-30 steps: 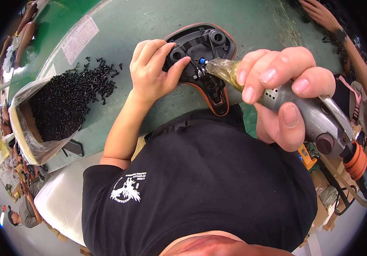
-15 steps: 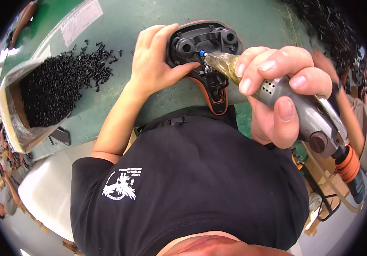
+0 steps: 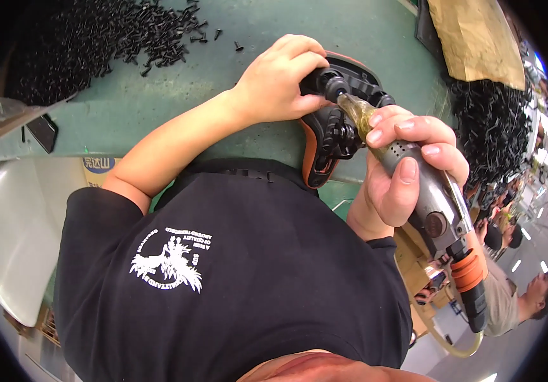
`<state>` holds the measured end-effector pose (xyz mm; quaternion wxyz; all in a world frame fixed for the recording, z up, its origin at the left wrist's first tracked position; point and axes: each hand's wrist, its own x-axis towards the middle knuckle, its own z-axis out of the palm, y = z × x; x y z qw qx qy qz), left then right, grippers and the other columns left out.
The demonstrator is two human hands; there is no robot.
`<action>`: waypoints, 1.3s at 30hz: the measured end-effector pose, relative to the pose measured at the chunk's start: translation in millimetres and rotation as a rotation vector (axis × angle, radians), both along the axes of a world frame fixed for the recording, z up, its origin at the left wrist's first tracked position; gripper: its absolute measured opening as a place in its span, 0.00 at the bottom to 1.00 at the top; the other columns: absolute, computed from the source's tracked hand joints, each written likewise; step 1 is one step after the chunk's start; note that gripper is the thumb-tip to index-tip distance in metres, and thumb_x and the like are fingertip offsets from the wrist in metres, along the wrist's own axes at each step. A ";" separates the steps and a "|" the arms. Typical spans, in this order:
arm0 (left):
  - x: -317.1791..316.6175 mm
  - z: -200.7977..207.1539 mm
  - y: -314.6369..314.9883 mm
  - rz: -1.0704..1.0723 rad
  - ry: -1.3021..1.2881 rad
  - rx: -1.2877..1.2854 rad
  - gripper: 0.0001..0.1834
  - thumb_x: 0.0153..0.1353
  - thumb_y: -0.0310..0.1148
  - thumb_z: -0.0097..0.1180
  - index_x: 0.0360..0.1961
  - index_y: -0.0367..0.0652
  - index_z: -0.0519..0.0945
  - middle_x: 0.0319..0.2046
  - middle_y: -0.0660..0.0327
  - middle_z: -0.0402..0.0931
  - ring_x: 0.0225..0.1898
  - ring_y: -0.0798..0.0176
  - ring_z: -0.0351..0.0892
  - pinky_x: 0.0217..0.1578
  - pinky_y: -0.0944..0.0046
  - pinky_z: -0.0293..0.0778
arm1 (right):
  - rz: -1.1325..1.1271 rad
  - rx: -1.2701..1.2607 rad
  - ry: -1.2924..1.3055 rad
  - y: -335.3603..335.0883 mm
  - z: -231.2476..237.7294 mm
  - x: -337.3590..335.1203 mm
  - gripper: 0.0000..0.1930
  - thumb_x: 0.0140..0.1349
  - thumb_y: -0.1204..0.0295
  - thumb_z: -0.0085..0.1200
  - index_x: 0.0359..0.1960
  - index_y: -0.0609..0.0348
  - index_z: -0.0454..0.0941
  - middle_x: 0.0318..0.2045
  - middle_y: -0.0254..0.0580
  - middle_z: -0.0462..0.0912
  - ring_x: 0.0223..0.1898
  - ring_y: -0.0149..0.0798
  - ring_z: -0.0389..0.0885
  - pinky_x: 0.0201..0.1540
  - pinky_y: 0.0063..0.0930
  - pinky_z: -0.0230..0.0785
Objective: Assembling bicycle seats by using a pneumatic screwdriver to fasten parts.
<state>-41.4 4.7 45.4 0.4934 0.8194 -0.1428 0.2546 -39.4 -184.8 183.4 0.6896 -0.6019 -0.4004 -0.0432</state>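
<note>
An upside-down bicycle saddle (image 3: 311, 153), black underneath with an orange edge, is at the table's near edge. My left hand (image 3: 280, 79) grips its wide end from the left, fingers over the far rim and thumb on the near side. My right hand (image 3: 414, 149) is wrapped round a grey power screwdriver (image 3: 436, 207) with a yellowish wrapped nose and an orange collar at its back. The nose points down at the saddle's underside, beside a round black socket (image 3: 336, 88). The bit's end is hidden there, so whether it touches a screw is unclear.
Loose black screws (image 3: 121, 38) are heaped on the green table at the far left, beside a plastic-lined box (image 3: 7, 121). A flat black phone-like object (image 3: 43, 132) lies near them. Brown paper (image 3: 477, 38) and a heap of black parts (image 3: 493, 127) are at right. Another person (image 3: 506, 299) is there too.
My view has turned, so the screws sit higher and further left. The screwdriver's nose has shifted towards the round socket, and its blue bit no longer shows. Both hands keep their grips.
</note>
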 end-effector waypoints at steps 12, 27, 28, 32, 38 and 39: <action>8.8 -24.1 -4.7 -0.125 -0.003 -0.335 0.23 0.46 0.28 0.81 0.45 0.40 0.86 0.57 0.56 0.86 0.66 0.46 0.83 0.65 0.49 0.81 | -0.034 -0.148 -0.208 11.4 -22.7 8.0 0.19 0.72 0.75 0.53 0.62 0.52 0.67 0.49 0.53 0.77 0.32 0.44 0.83 0.43 0.51 0.83; -0.4 -13.8 3.4 -0.188 0.099 -0.297 0.22 0.50 0.29 0.82 0.44 0.36 0.85 0.60 0.51 0.84 0.61 0.46 0.87 0.61 0.54 0.85 | -0.015 -0.269 -0.002 28.0 -7.4 20.0 0.21 0.67 0.80 0.54 0.61 0.62 0.69 0.62 0.87 0.77 0.33 0.45 0.86 0.46 0.50 0.84; -7.5 -11.2 3.3 -0.135 0.101 -0.266 0.21 0.51 0.29 0.81 0.45 0.36 0.85 0.60 0.51 0.83 0.60 0.46 0.88 0.60 0.55 0.86 | 0.040 -0.226 0.028 24.2 -4.0 14.8 0.21 0.67 0.80 0.54 0.61 0.61 0.69 0.64 0.88 0.76 0.34 0.45 0.86 0.46 0.50 0.83; -38.1 16.7 26.3 -0.207 0.192 -0.169 0.25 0.54 0.37 0.86 0.48 0.37 0.87 0.60 0.50 0.83 0.61 0.48 0.85 0.62 0.52 0.83 | 0.113 -0.037 0.028 -9.4 19.7 -3.7 0.20 0.69 0.74 0.53 0.62 0.56 0.72 0.67 0.76 0.76 0.34 0.41 0.83 0.47 0.49 0.80; -24.1 -16.1 86.4 0.213 0.161 0.492 0.11 0.62 0.27 0.75 0.44 0.39 0.87 0.48 0.56 0.87 0.49 0.47 0.86 0.51 0.53 0.82 | 0.065 0.174 0.077 -46.7 15.2 2.6 0.19 0.69 0.75 0.54 0.61 0.56 0.70 0.54 0.65 0.80 0.32 0.42 0.83 0.46 0.48 0.80; -20.8 -16.3 88.2 0.199 0.155 0.507 0.11 0.62 0.27 0.75 0.44 0.39 0.87 0.48 0.56 0.87 0.49 0.47 0.86 0.51 0.53 0.82 | 0.061 0.191 0.095 -47.5 13.1 2.8 0.19 0.69 0.75 0.54 0.61 0.56 0.70 0.54 0.64 0.81 0.33 0.43 0.83 0.46 0.48 0.80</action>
